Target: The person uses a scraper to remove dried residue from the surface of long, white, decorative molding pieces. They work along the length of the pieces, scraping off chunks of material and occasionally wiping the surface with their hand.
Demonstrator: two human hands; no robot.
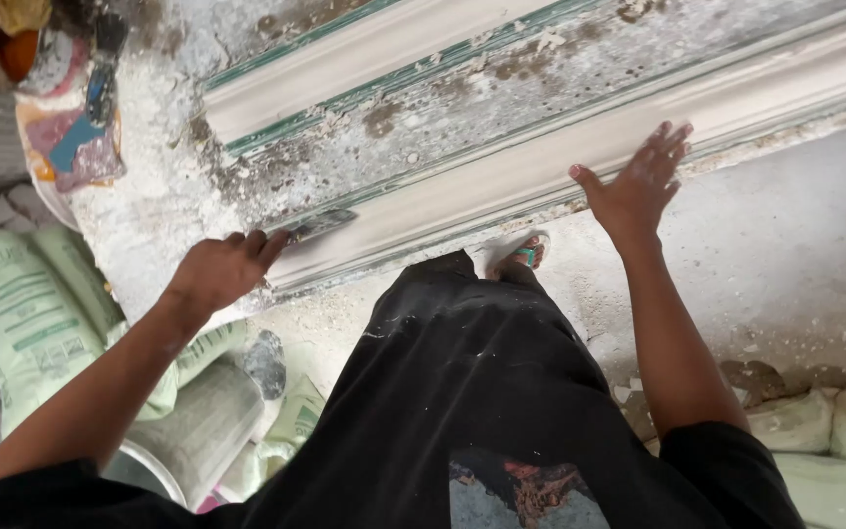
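Note:
A long white plaster moulding (501, 186) lies diagonally on a plaster-crusted work table (462, 108). My left hand (222, 269) grips a flat metal scraper (323, 224), whose blade rests against the near end of the moulding. My right hand (635, 186) lies flat on the moulding further right, fingers spread, holding nothing. A second white moulding (345, 64) lies parallel at the back of the table. I wear black clothes, and my sandalled foot (524, 257) shows below the table edge.
Pale green sacks (26, 313) are stacked at lower left beside a bucket (198, 431). A paint-smeared bowl (66, 137) sits at the table's left end. More sacks (834, 431) lie at lower right on the dusty concrete floor (785, 255).

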